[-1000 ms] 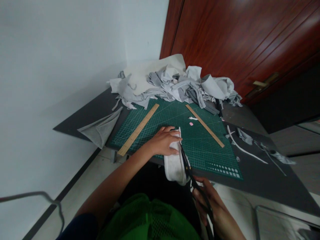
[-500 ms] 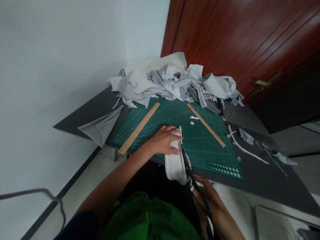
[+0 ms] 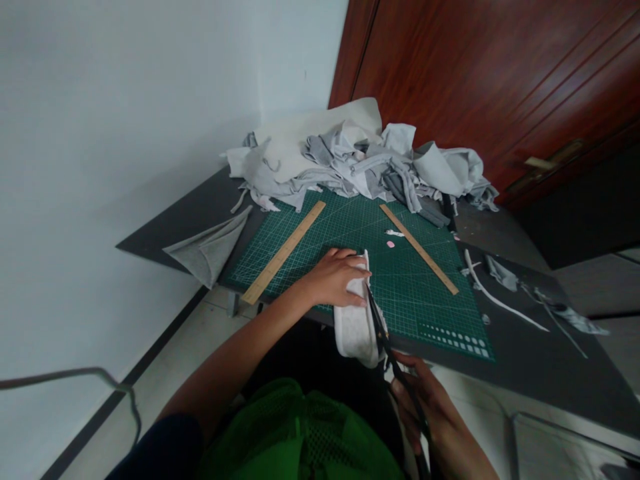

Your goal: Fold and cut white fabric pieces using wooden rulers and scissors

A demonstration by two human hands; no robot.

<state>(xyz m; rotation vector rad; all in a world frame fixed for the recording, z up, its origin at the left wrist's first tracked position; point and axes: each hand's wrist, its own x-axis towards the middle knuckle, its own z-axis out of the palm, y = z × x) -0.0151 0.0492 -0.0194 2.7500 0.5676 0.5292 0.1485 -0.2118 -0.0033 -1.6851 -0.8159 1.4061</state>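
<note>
A white, thick-looking fabric piece with a raised edge hangs partly over the table's front edge. My left hand grips its far end, fingers across the top and reaching the right side. Long black scissors lie along the fabric's right edge, blades pointing away from me and tips near my left fingers. At their handles, my right hand is closed, below the table edge; some of its fingers are hidden. Beneath the fabric's far end is the green cutting mat.
Two wooden rulers, the left ruler and the right ruler, lie on the mat. A heap of grey and white cloth fills the back. Folded grey fabric sits left; a white strip and scraps lie right.
The view has shifted slightly, so everything appears a little further right. My hands, the fabric and the scissors keep nearly the same places relative to each other.
</note>
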